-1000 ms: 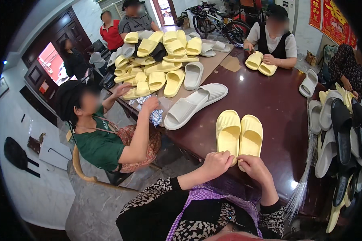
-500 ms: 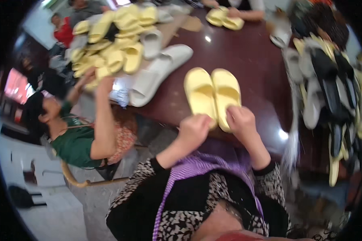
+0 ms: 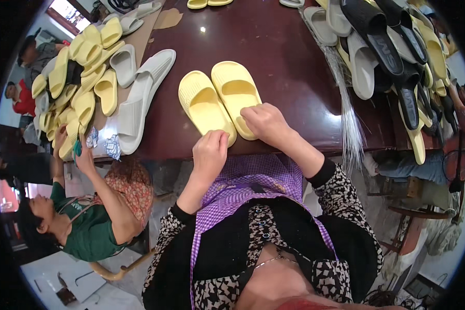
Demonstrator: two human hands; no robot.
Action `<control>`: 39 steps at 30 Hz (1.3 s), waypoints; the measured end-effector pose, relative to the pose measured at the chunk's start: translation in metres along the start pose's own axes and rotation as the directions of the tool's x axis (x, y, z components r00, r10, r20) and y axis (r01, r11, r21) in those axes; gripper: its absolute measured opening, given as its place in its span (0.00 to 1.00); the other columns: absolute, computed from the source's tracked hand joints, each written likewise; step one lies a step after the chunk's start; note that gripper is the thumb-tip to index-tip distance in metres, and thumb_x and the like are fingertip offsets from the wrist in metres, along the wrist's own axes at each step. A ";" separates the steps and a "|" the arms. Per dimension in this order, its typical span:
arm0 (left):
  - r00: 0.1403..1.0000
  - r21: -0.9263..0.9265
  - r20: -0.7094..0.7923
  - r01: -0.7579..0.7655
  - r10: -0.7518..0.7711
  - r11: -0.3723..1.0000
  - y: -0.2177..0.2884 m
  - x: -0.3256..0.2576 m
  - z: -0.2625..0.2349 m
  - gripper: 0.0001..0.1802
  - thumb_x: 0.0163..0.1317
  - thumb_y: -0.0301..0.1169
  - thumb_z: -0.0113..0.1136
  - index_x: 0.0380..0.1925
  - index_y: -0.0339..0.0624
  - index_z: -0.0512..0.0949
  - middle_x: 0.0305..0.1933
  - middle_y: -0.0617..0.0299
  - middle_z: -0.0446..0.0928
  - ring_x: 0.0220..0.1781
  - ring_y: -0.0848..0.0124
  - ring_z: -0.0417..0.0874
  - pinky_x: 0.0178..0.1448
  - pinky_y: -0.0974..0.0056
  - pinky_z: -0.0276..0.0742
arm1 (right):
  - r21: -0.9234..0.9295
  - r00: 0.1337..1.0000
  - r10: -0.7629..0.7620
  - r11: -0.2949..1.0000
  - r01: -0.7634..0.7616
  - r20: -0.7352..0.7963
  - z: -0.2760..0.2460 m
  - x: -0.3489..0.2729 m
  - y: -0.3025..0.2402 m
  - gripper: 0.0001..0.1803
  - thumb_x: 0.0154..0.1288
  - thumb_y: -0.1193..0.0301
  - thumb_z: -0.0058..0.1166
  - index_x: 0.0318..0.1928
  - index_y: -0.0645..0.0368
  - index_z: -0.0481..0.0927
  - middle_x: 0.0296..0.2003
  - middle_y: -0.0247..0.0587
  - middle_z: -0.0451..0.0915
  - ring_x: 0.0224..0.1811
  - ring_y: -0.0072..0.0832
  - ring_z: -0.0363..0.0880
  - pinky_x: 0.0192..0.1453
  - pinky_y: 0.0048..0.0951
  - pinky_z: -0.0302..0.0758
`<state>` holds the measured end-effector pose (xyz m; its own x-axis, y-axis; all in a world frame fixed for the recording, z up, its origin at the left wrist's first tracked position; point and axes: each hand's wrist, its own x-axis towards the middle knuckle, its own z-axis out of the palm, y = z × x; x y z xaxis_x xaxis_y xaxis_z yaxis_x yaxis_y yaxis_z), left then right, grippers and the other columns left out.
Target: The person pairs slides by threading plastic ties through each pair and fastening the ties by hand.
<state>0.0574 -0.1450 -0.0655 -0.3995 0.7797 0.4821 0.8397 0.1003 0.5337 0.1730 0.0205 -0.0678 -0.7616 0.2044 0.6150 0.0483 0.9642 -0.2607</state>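
A pair of yellow slippers lies side by side on the dark red table in front of me, toes pointing away. My left hand is closed at the heel of the left yellow slipper, with its thumb and fingers pressed together at the edge. My right hand is closed over the heel part of the right yellow slipper, its fingertips on the inner side. What the curled fingers cover cannot be seen.
Grey slippers and a pile of yellow slippers lie left. A seated person in green works there, holding something teal. Black, grey and yellow slippers are heaped right, beside a bundle of clear strands hanging over the table edge.
The view has shifted, so the table things sit further left and higher. My hands remain at the yellow slippers' heels. The seated person's hands have come down slightly.
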 end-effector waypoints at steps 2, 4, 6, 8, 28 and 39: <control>1.000 0.021 0.000 -0.021 0.021 1.000 -0.009 0.015 0.007 0.05 0.59 0.26 0.58 0.27 0.36 0.77 0.28 0.50 0.78 0.29 0.53 0.80 0.32 0.56 0.75 | -0.051 1.000 -0.020 0.998 0.021 0.015 0.008 0.008 0.010 0.05 0.52 0.76 0.55 0.31 0.58 0.75 0.21 0.40 0.76 0.25 0.39 0.77 0.31 0.38 0.72; 0.999 0.065 0.000 -0.050 0.050 0.997 -0.018 0.032 0.018 0.06 0.59 0.28 0.58 0.25 0.38 0.76 0.26 0.51 0.78 0.28 0.53 0.80 0.32 0.54 0.75 | -0.082 0.998 0.025 0.996 -0.021 0.053 0.015 0.017 0.025 0.06 0.52 0.76 0.55 0.33 0.58 0.75 0.22 0.42 0.77 0.26 0.40 0.78 0.32 0.38 0.73; 0.999 0.101 0.023 -0.033 0.031 0.994 -0.029 0.045 0.019 0.07 0.59 0.29 0.58 0.26 0.38 0.76 0.27 0.51 0.78 0.29 0.53 0.80 0.32 0.54 0.76 | -0.108 0.987 0.102 0.990 -0.089 0.121 0.017 0.036 0.027 0.08 0.52 0.76 0.54 0.35 0.59 0.76 0.24 0.44 0.78 0.29 0.42 0.79 0.34 0.39 0.74; 0.997 0.165 0.072 0.015 -0.028 0.986 -0.039 0.056 0.022 0.09 0.61 0.32 0.56 0.27 0.37 0.77 0.29 0.49 0.78 0.31 0.52 0.80 0.33 0.54 0.76 | -0.066 0.989 0.120 0.991 -0.114 0.091 0.013 0.040 0.025 0.08 0.53 0.75 0.54 0.36 0.60 0.77 0.25 0.46 0.79 0.30 0.43 0.79 0.34 0.39 0.74; 0.974 0.323 -0.075 -0.180 0.215 0.929 -0.035 0.045 0.013 0.03 0.54 0.25 0.53 0.27 0.38 0.75 0.30 0.55 0.73 0.34 0.58 0.78 0.39 0.59 0.76 | 0.004 0.772 0.562 0.808 -0.590 0.298 0.028 0.109 0.110 0.17 0.52 0.62 0.58 0.32 0.67 0.83 0.30 0.56 0.81 0.35 0.46 0.81 0.41 0.40 0.75; 0.995 0.208 -0.090 -0.014 0.033 0.978 -0.022 0.053 0.016 0.11 0.56 0.26 0.51 0.39 0.34 0.71 0.38 0.50 0.71 0.36 0.55 0.78 0.37 0.56 0.76 | 0.438 0.871 0.276 0.778 -0.451 0.406 0.047 0.170 0.045 0.10 0.54 0.70 0.57 0.32 0.66 0.82 0.24 0.46 0.79 0.26 0.27 0.76 0.34 0.30 0.73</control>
<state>0.0235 -0.0961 -0.0622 -0.4030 0.7239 0.5600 0.9033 0.2160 0.3708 0.0153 0.0907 -0.0103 -0.9125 0.3760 0.1610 0.0982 0.5836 -0.8061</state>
